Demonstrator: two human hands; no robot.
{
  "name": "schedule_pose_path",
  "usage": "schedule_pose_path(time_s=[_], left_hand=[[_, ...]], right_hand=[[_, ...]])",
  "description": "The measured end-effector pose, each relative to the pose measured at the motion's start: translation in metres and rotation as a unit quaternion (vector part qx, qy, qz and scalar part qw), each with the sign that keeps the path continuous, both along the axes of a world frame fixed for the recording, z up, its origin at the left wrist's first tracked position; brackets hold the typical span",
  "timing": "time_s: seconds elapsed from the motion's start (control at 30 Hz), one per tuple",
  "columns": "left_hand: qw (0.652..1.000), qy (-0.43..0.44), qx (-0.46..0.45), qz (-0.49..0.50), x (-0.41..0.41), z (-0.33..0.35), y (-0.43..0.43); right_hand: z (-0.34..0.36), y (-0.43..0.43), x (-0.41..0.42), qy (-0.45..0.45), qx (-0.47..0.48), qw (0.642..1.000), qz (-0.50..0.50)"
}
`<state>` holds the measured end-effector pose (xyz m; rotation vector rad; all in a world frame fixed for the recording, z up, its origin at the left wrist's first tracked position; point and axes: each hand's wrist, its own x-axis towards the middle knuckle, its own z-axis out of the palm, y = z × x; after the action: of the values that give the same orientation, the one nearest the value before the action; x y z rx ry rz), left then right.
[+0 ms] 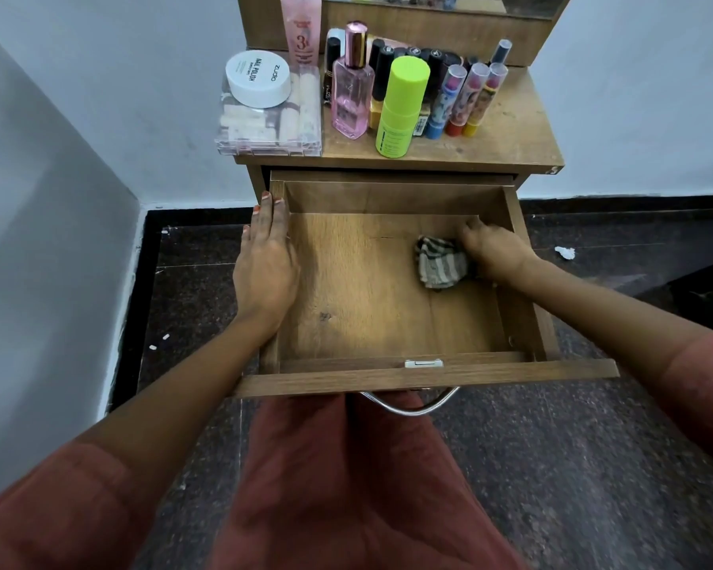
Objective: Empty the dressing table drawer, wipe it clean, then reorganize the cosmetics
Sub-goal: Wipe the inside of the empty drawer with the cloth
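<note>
The dark speckled floor (pixel 552 466) spreads under everything, with pale walls on both sides. Against the far wall stands the wooden dressing table, its worktop (pixel 511 133) crowded with cosmetics. The drawer (pixel 387 380) is pulled fully out toward the person, and its wooden bottom is bare except for one cloth. A metal handle (pixel 412 407) curves below its front panel.

The left hand (pixel 266 265) lies flat along the drawer's left wall, fingers straight and together, holding nothing. The right hand (pixel 497 248) reaches into the drawer near its right wall, toward the back right corner. It presses on a striped grey cloth (pixel 439 263), whose right edge is under the palm; the fingers are blurred, so I cannot tell how tightly they close on it.

At the worktop's left edge sits a clear plastic box (pixel 268 121) with a white nail polish remover tub (pixel 258 78) on top. Behind it stands a tall pink bottle (pixel 301 28). Toward the middle are a pink perfume bottle (pixel 353 88) and a lime green bottle (pixel 402 109) near the front edge. Just right of them stand three lip balm sticks (pixel 466 100).
</note>
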<state>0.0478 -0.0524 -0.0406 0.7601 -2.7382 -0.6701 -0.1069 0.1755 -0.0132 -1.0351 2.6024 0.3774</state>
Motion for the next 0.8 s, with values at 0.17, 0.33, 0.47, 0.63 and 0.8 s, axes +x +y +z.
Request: schedule_pose_path(time_s=[0.17, 0.33, 0.47, 0.63, 0.8], left_hand=[[1.0, 0.001, 0.005, 0.0, 0.001, 0.001, 0.002], [1.0, 0.003, 0.011, 0.002, 0.002, 0.002, 0.002], [1.0, 0.011, 0.022, -0.009, 0.002, 0.002, 0.003], [0.999, 0.007, 0.038, -0.005, 0.002, 0.003, 0.003], [0.999, -0.004, 0.036, -0.008, 0.001, 0.003, 0.003]], right_hand=[[-0.002, 0.025, 0.033, -0.064, 0.044, 0.997, -0.01], [-0.005, 0.039, 0.061, -0.122, 0.097, 0.987, -0.037], [-0.003, 0.035, 0.066, -0.084, 0.098, 0.991, -0.026], [0.001, 0.025, 0.055, 0.014, 0.061, 0.998, 0.0], [-0.008, 0.004, 0.019, 0.04, -0.012, 0.999, -0.026]])
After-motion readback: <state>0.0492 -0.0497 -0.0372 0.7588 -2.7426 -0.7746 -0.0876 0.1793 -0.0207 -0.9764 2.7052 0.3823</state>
